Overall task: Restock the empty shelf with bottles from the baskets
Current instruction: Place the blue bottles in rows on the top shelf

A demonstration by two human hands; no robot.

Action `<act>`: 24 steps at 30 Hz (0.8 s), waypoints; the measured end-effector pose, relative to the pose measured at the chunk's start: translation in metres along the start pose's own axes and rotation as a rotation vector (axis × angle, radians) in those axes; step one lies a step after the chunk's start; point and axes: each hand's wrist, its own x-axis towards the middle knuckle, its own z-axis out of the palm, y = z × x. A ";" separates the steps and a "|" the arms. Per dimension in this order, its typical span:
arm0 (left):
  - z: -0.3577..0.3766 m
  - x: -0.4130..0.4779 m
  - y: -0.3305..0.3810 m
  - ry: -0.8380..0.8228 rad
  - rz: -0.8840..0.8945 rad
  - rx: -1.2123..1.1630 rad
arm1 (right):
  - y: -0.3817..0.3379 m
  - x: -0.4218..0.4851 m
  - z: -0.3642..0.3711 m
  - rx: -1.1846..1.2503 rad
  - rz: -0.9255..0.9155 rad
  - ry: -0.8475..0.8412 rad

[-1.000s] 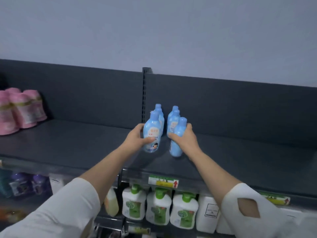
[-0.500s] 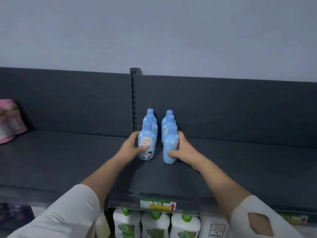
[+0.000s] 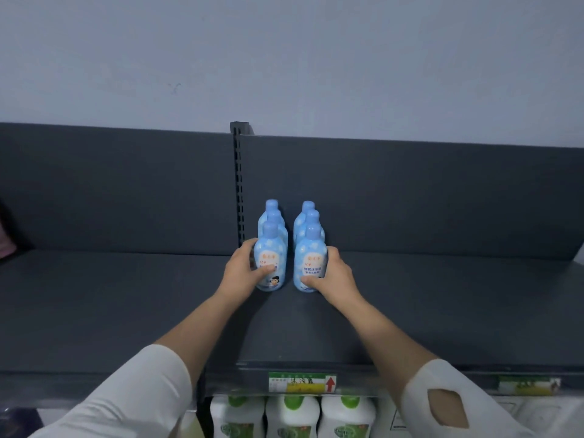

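Observation:
Two rows of light blue bottles stand upright on the dark grey top shelf, near its back panel. My left hand grips the front bottle of the left row, thumb across its label. The front bottle of the right row is held by my right hand, whose fingers curl round its right side. Both front bottles rest on the shelf, close behind them the other blue bottles line up. No basket is in view.
A slotted upright post rises just left of the bottles. White bottles with green caps fill the shelf below, under a price tag. A pink item shows at the far left edge. The shelf surface stretches bare left and right.
Both hands have pushed the two front bottles back into line with the rows and stood the right one upright. The view has shifted, so the pink bottles have slid off to the left.

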 end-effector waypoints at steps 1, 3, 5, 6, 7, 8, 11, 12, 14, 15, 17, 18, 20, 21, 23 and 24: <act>0.002 0.001 0.000 0.002 0.005 0.001 | 0.000 0.001 0.000 -0.007 0.008 0.011; 0.006 0.003 -0.001 0.003 0.014 0.000 | -0.002 0.004 0.003 -0.018 0.021 0.026; 0.008 0.006 -0.001 0.002 0.020 -0.002 | -0.005 0.006 0.005 -0.021 0.030 0.030; 0.009 0.006 -0.001 -0.001 0.016 -0.002 | -0.005 0.007 0.006 -0.019 0.035 0.028; 0.009 0.007 -0.002 -0.006 0.009 -0.007 | -0.005 0.008 0.006 -0.019 0.040 0.027; 0.008 0.006 -0.003 -0.012 0.004 -0.017 | -0.005 0.008 0.006 -0.021 0.042 0.030; 0.002 -0.002 -0.006 -0.001 -0.009 0.013 | -0.004 -0.002 0.006 -0.054 0.031 0.059; -0.001 -0.006 -0.007 0.012 -0.017 0.048 | -0.003 -0.008 0.006 -0.088 0.031 0.072; -0.009 -0.019 -0.007 0.038 -0.037 0.126 | -0.002 -0.022 0.005 -0.186 0.020 0.112; -0.014 -0.026 -0.006 0.049 -0.037 0.177 | -0.003 -0.030 0.003 -0.240 -0.001 0.137; -0.026 -0.043 -0.004 0.069 -0.013 0.300 | -0.008 -0.045 -0.002 -0.338 -0.075 0.158; -0.033 -0.053 -0.002 0.077 0.004 0.359 | -0.011 -0.053 -0.003 -0.376 -0.125 0.147; -0.046 -0.077 0.004 0.099 0.034 0.472 | -0.019 -0.071 -0.003 -0.442 -0.250 0.094; -0.053 -0.090 0.007 0.115 0.043 0.529 | -0.023 -0.080 -0.002 -0.475 -0.320 0.063; -0.067 -0.122 0.013 0.144 0.051 0.637 | -0.031 -0.100 0.004 -0.521 -0.458 0.005; -0.074 -0.137 0.015 0.153 0.061 0.682 | -0.035 -0.109 0.008 -0.526 -0.520 -0.009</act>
